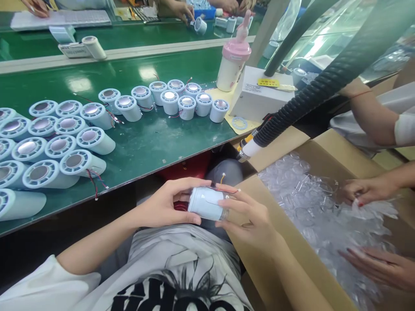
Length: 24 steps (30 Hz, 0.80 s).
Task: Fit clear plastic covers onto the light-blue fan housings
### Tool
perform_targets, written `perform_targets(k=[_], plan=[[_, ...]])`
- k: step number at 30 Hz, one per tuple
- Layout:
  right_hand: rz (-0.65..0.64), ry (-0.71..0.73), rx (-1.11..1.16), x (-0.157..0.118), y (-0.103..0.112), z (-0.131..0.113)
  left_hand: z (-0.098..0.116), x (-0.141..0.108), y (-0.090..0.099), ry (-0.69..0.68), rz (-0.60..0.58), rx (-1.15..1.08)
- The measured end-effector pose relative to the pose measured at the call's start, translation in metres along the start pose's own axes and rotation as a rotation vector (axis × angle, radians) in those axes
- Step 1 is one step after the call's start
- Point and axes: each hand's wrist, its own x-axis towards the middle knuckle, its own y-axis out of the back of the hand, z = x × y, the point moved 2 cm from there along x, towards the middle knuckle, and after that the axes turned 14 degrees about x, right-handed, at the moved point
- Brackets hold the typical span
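Between my two hands, above my lap, lies a light-blue cylindrical housing (205,203) on its side. My left hand (171,203) grips its left end, thumb below and fingers above. Around the right end, where a clear plastic ring or cap (225,207) shows, my right hand (248,214) has its fingers closed. Thin wires with a small white connector (223,175) stick up over the housing. Similar light-blue housings (68,124) with round metal discs stand in rows on the green bench (152,140), several trailing red and dark wires.
An open cardboard box (256,194) of clear plastic parts (301,194) stands at my right, with another person's hands (372,259) in it. A black corrugated hose (301,95) hangs over it. A pink-lidded bottle (231,65) and white box (259,93) stand behind. Co-workers' hands (180,9) show across the bench.
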Motion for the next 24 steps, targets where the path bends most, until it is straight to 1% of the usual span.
perform_targets(k=[3, 8, 10, 15, 17, 21, 24], plan=[[0.034, -0.001, -0.031, -0.002, -0.002, 0.0, 0.0, -0.001, -0.001, -0.007, 0.033, 0.025], [0.046, -0.083, -0.067, -0.003, -0.002, -0.003, -0.004, 0.0, -0.003, -0.045, 0.058, 0.025], [0.046, -0.098, -0.062, -0.003, -0.002, -0.003, -0.004, 0.001, -0.003, -0.066, 0.055, 0.045], [0.056, -0.073, -0.007, -0.002, -0.001, -0.003, -0.007, 0.001, 0.001, -0.104, 0.016, 0.118], [0.066, -0.122, 0.045, -0.003, -0.001, -0.002, -0.007, 0.0, 0.003, -0.139, 0.002, 0.167], [0.068, -0.29, 0.18, -0.004, -0.004, -0.004, -0.006, -0.001, 0.007, -0.242, 0.001, 0.283], [0.067, -0.377, 0.284, -0.003, -0.006, -0.005, -0.004, -0.002, 0.008, -0.286, -0.002, 0.332]])
